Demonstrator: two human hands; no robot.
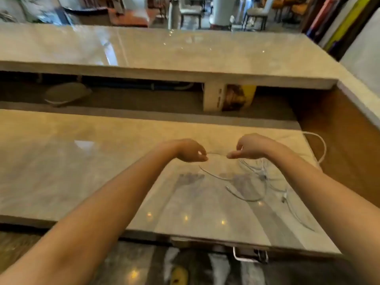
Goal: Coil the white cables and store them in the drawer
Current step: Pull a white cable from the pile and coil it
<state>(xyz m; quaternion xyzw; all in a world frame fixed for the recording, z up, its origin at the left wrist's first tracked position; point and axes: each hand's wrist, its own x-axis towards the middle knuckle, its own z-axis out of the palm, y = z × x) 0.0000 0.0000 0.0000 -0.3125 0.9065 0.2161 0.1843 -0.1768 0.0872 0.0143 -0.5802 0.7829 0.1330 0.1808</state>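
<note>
A thin white cable (216,154) is stretched taut between my two hands above the glossy marble counter (82,171). My left hand (189,150) pinches one part of it, and my right hand (249,146) pinches another a short way to the right. Below my right hand a loose tangle of white cables (255,182) lies on the counter, with ends trailing toward the near edge. Another white cable loop (322,147) hangs over the counter's right end. Under the near counter edge a drawer front with a metal handle (244,256) shows; its inside is hidden.
A higher marble ledge (164,52) runs across behind the counter. In the recess under it stand a printed box (224,97) and a grey oval object (65,95). A wooden side panel (339,151) closes the right. Chairs and furniture stand far behind.
</note>
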